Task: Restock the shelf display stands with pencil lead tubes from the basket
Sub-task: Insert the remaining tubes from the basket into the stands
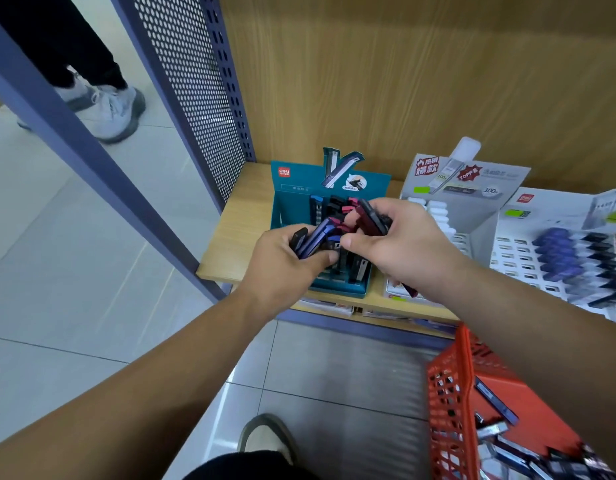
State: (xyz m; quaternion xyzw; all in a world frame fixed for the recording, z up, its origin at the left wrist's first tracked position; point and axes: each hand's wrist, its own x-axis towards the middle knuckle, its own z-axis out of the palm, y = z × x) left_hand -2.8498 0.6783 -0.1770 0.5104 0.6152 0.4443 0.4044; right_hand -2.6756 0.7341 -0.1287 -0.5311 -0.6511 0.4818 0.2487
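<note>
Right now our left hand (285, 261) grips blue tubes (318, 235) and our right hand (403, 244) grips dark red tubes (370, 220), both bunches just above the teal stand (292, 202), their lengths slanting away from us.

One view only: a wide-angle camera on the person's head, looking forward and steeply down. It is near: left hand (285, 261) and right hand (400, 244) sit at the frame's middle. The shelf (237, 230) fills the upper right, the floor (74, 271) the left, the basket (467, 375) the lower right corner.
</note>
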